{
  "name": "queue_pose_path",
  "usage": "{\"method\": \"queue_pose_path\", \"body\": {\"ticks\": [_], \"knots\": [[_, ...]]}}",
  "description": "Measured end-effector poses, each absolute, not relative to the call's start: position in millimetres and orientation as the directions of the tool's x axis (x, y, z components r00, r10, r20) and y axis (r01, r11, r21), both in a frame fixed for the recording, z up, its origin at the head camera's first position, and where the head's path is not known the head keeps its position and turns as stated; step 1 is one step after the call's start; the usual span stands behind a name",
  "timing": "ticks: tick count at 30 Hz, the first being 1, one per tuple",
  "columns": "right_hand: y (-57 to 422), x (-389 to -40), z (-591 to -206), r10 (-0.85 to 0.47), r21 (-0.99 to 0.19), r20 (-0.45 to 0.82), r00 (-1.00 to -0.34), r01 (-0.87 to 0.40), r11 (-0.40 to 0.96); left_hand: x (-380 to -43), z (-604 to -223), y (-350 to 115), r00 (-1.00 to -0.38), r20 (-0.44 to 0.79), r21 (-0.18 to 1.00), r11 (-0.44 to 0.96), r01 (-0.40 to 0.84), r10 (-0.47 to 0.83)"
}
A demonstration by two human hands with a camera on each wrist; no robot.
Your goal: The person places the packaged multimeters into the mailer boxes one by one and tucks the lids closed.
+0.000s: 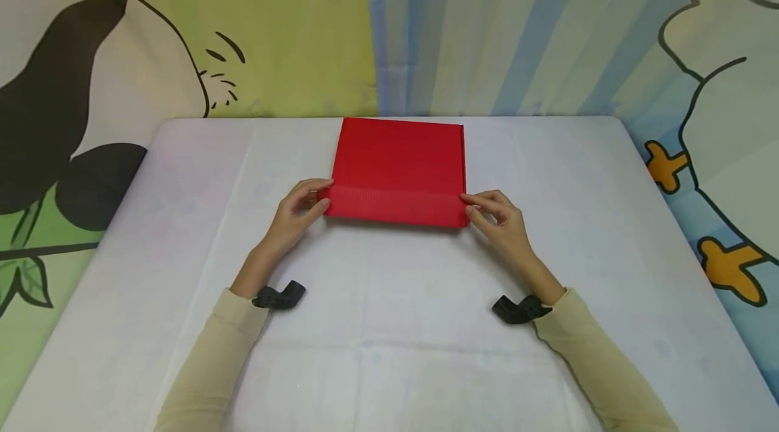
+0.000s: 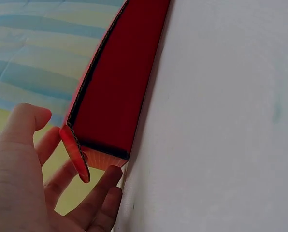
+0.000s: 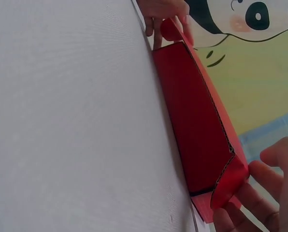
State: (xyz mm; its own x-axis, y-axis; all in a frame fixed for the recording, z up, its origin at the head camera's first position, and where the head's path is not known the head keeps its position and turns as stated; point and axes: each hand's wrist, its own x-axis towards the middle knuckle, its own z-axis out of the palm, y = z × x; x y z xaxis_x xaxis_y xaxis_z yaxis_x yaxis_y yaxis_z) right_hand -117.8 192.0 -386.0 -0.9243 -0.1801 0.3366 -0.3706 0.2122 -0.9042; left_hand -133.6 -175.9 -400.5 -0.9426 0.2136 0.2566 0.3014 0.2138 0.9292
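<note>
A red cardboard box lies on the table, its lid lowered and the ribbed front flap angled down. In both wrist views the dark red front wall shows beneath the raised flap edge. At the box's left front corner, the left hand touches the small side tab with its fingers, the thumb apart. The right hand sits at the opposite corner, fingertips against the other side tab, its thumb also clear of the cardboard.
A white cloth covers the table. Behind it hangs a cartoon-printed backdrop that meets the table's far edge, close to the box. Black wrist mounts sit at both sleeve cuffs.
</note>
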Motion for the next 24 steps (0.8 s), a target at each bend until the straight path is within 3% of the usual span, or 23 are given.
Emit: {"method": "queue_pose_path", "body": {"ticks": [6,12,18,24], "knots": [[196,-123,-403,-0.169,-0.907,0.357,-0.919,-0.384,0.174,-133,-401,-174,-0.947,0.245,0.931,0.223,0.289,0.205],[202,-131,-419,-0.172,-0.899,0.392,-0.904,-0.416,0.138,-132,-397,-168,-0.937,0.3,0.881,0.326,0.344,0.177],[203,-134,-420,-0.251,-0.875,0.434,-0.865,-0.471,0.11,-131,-395,-165,-0.911,0.37,0.833,0.369,0.412,0.182],[198,-128,-412,-0.33,-0.867,0.4,-0.855,-0.47,0.166,-131,-398,-166,-0.903,0.361,0.823,0.376,0.426,0.233]]}}
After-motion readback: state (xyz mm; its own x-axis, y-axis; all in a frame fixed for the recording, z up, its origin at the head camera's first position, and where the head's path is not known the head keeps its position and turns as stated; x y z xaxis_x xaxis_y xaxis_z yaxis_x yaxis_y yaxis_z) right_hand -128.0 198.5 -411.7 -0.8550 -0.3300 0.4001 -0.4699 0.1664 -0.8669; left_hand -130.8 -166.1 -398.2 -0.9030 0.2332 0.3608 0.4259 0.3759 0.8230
